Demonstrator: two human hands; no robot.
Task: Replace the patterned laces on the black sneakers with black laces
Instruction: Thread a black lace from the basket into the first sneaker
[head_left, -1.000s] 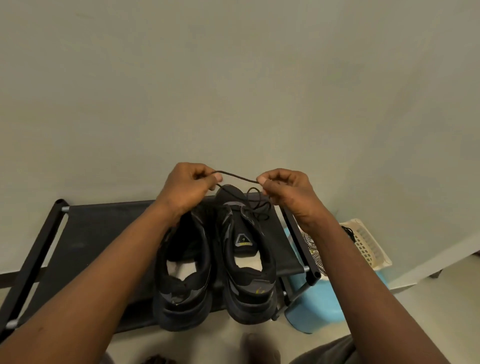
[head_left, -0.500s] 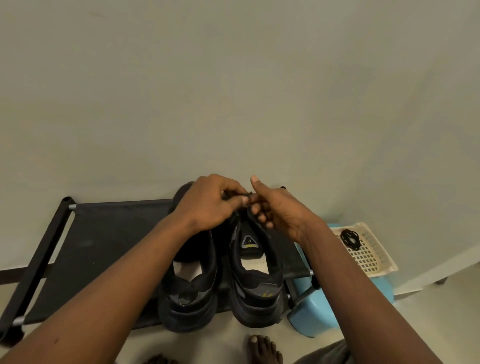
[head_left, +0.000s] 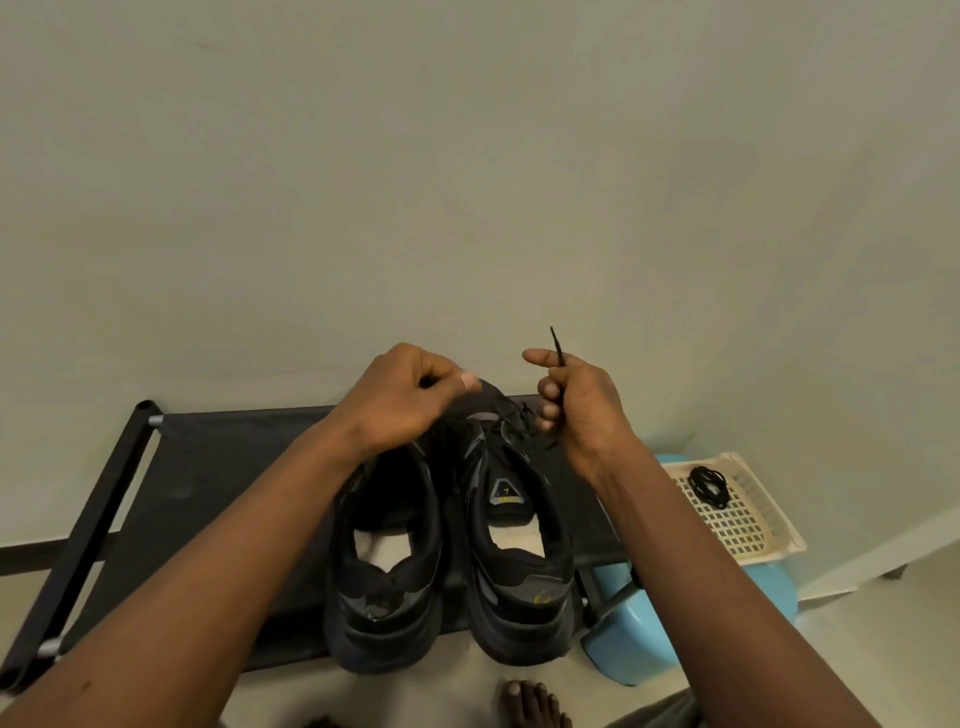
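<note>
Two black sneakers stand side by side on a black fabric rack (head_left: 218, 467), heels toward me: the left sneaker (head_left: 387, 571) and the right sneaker (head_left: 519, 566). My right hand (head_left: 582, 410) pinches a black lace (head_left: 557, 345) whose tip sticks up above my thumb; the rest runs down to the right sneaker's toe. My left hand (head_left: 405, 395) is curled over the toe area of the sneakers and seems to pinch the lace's other part, which is hidden under my fingers.
A cream perforated basket (head_left: 748, 525) sits on a light blue stool (head_left: 634, 639) at the right, holding a coiled black lace (head_left: 707, 484). A bare foot (head_left: 530, 704) shows on the floor below. A pale wall stands right behind the rack.
My hands, joined at the right sneaker's toe half a second ago, have parted. My right hand has drawn a lace end up and to the right.
</note>
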